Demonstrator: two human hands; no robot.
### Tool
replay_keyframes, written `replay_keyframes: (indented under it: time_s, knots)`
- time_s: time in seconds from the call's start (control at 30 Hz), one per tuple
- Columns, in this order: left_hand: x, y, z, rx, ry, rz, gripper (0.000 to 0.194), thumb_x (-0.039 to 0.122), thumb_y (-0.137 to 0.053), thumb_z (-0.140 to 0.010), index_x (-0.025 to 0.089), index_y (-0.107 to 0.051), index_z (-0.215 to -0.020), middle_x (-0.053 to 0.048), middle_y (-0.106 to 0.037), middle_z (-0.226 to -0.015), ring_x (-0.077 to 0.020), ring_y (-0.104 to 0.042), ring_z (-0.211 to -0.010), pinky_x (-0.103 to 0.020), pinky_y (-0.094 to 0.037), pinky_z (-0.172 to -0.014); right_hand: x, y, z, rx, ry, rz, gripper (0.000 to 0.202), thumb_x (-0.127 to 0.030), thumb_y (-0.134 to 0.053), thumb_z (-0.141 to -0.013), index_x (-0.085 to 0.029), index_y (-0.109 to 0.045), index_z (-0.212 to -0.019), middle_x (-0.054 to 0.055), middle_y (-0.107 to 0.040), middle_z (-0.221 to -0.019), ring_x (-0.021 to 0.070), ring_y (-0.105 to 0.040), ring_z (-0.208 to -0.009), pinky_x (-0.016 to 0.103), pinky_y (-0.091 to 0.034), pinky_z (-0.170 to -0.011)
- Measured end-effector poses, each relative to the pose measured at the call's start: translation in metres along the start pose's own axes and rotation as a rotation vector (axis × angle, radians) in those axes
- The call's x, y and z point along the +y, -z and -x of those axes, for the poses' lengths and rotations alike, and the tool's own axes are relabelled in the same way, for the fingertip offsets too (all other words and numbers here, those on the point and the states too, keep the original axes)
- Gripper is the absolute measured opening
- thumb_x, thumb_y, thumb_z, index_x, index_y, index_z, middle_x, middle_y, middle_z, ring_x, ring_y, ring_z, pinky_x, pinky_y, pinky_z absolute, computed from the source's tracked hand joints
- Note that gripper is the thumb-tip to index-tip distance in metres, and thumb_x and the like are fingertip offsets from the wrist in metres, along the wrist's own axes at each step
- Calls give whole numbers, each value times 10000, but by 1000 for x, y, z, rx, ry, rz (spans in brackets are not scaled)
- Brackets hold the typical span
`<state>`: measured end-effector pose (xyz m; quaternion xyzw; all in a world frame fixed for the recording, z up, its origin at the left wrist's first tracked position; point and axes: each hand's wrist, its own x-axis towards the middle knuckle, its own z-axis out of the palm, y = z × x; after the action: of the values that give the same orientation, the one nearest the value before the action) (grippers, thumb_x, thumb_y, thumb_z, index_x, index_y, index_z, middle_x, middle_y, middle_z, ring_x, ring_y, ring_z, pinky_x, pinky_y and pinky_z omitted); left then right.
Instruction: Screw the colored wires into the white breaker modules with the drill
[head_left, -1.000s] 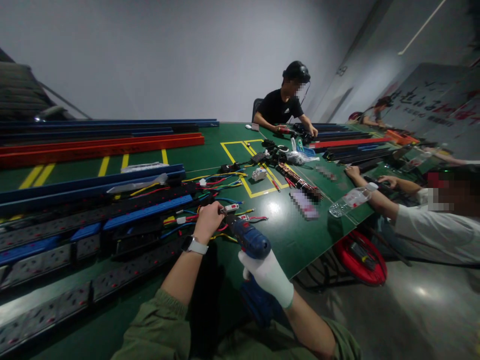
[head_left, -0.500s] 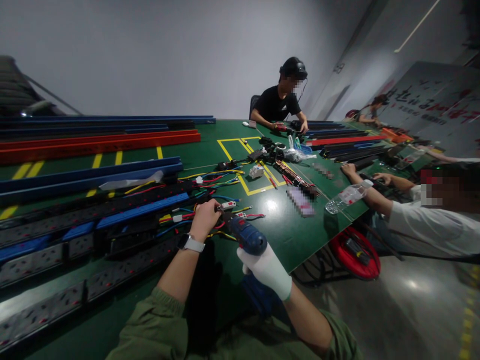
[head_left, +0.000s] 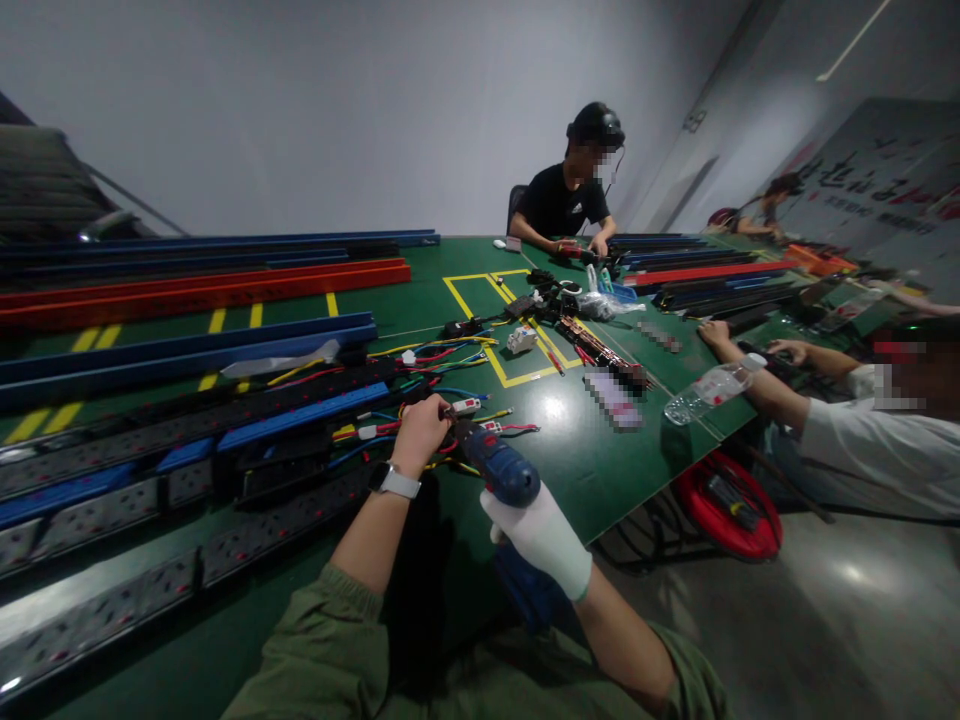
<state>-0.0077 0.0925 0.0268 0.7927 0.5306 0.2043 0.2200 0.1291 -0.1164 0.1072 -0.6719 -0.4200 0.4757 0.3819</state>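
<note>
In the head view, my right hand (head_left: 544, 540), in a white glove, grips a blue cordless drill (head_left: 504, 468). The drill's nose points forward and left, to the fingertips of my left hand (head_left: 421, 436). That bare hand, with a watch (head_left: 395, 480) at its wrist, is closed in a pinch; what sits between its fingers is too small to make out. Just beyond the fingertips lies a white connector (head_left: 466, 406) among coloured wires (head_left: 517, 429). These wires come from long black power strips (head_left: 300, 520) with socket faces, left of my hands.
Blue channels (head_left: 187, 350) and an orange channel (head_left: 202, 290) lie on the green table (head_left: 570, 470). A wire bundle (head_left: 604, 355), a white block (head_left: 520, 340) and a water bottle (head_left: 712, 390) are ahead. One person (head_left: 562, 205) sits opposite, another (head_left: 862, 430) at the right.
The view has turned slightly left, so the scene sits a little farther right. Both hands keep nearly the same pose, the drill's nose still at the left fingertips.
</note>
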Motion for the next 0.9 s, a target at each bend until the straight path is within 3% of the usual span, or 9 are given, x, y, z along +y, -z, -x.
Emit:
replay_keyframes:
  time_s: [0.27, 0.57, 0.77, 0.9]
  knots:
    - [1, 0, 0, 13, -2, 1, 153, 217, -641, -826, 201, -703, -965, -68, -752, -944, -229, -675, -978, -323, -463, -894, -4, 0, 2, 21, 0, -31, 251, -411, -668, -852, -182, -573, -890, -32, -591, -515, 136, -573, -489, 235, -462, -553]
    - [5, 3, 2, 12, 19, 13, 155, 202, -650, -807, 211, -705, -951, -68, -756, -943, -234, -685, -954, -323, -482, -885, 14, 6, -3, -217, -20, -131, 367, -450, -676, -862, -155, -574, -1055, 4, -667, -653, 138, -637, -535, 201, -441, -500]
    - [7, 4, 2, 5, 35, 24, 149, 215, -653, -811, 207, -703, -951, -68, -754, -931, -229, -683, -952, -320, -482, -885, 18, 12, -5, -211, 5, -42, 288, -440, -648, -871, -154, -623, -891, -3, -641, -591, 130, -622, -532, 207, -457, -534]
    - [8, 6, 3, 4, 33, 27, 155, 206, -653, -814, 203, -698, -963, -72, -753, -947, -228, -680, -963, -324, -479, -888, 17, 12, -5, -159, 51, -12, 269, -424, -660, -869, -156, -643, -888, 2, -660, -651, 133, -641, -592, 218, -474, -600]
